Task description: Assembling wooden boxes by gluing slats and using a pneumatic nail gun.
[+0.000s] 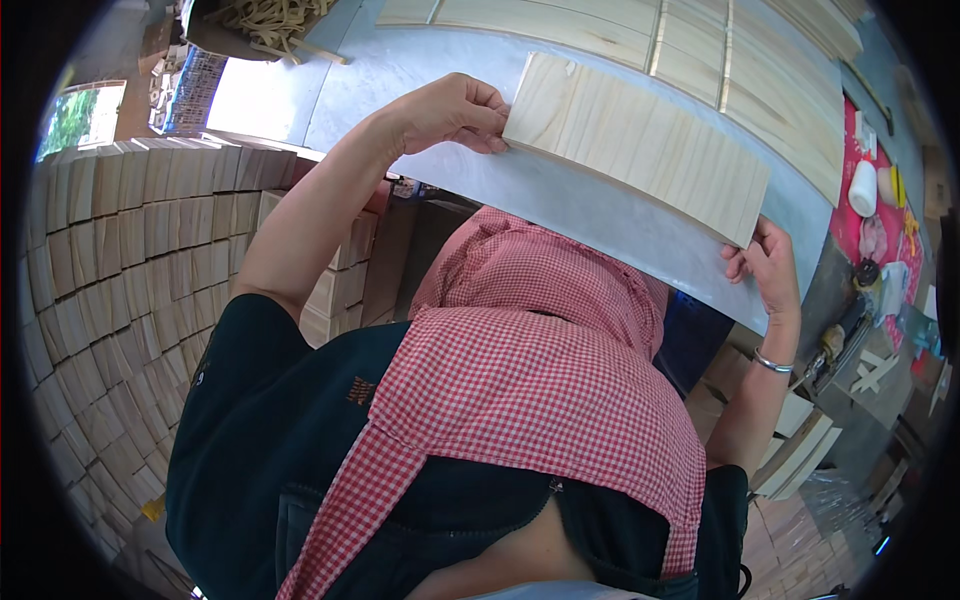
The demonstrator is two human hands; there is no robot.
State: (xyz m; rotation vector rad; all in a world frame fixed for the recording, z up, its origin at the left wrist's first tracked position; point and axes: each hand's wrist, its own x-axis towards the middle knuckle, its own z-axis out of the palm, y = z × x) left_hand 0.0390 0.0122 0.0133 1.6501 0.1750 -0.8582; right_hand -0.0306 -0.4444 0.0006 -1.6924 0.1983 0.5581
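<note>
A pale rectangular wooden board is held level between my two hands, just above or on the near part of the light grey tabletop. My left hand pinches its left end, with the fingers curled at the edge. At the board's right near corner, my right hand grips with thumb and fingers. Part of the fingers is hidden under the wood. Beyond it lie larger pale wooden panels, side by side with narrow gaps.
Tall stacks of wooden pieces stand to my left. A box of thin wood strips is at the far left. On the right, a red-covered surface bears a white bottle. More boards lean below my right arm.
</note>
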